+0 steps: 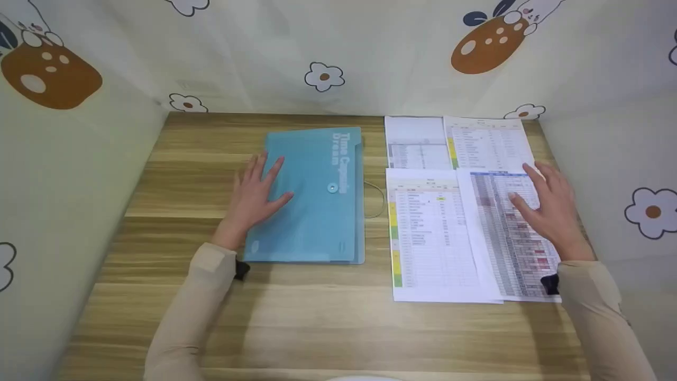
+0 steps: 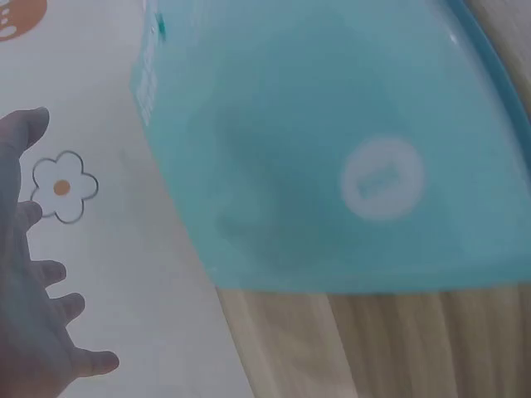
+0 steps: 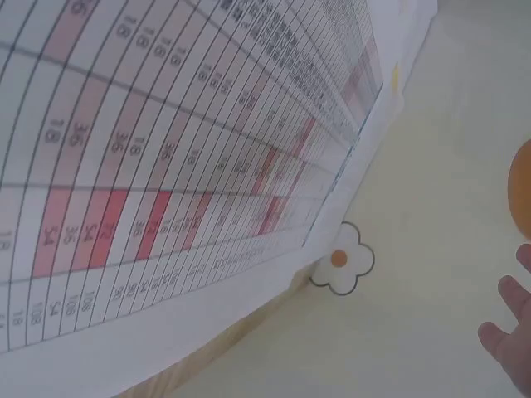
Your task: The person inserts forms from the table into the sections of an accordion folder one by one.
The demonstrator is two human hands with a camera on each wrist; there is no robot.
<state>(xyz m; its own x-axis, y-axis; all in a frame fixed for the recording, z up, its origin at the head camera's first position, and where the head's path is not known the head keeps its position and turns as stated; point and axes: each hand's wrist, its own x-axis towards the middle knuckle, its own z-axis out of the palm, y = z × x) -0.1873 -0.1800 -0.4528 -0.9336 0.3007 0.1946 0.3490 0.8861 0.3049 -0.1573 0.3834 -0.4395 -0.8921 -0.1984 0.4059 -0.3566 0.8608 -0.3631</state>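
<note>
l hand [image 1: 251,198] ctr-left of frame, back up, fingers spread, over left edge of blue folder [image 1: 312,217] mid-frame. r hand [image 1: 552,209] at far right, fingers apart & a bit bent, over printed sheets [image 1: 468,225] right of ctr. hands well apart, gripping nothing; can't tell if either touches.

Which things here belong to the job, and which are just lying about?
Likely part of the job:
- blue document folder, nearest the left hand
- printed spreadsheets, nearest the right hand

Likely just surroundings:
- wood-grain table
- flower-print backdrop
- white curved-edged thing, mostly out of frame
</note>
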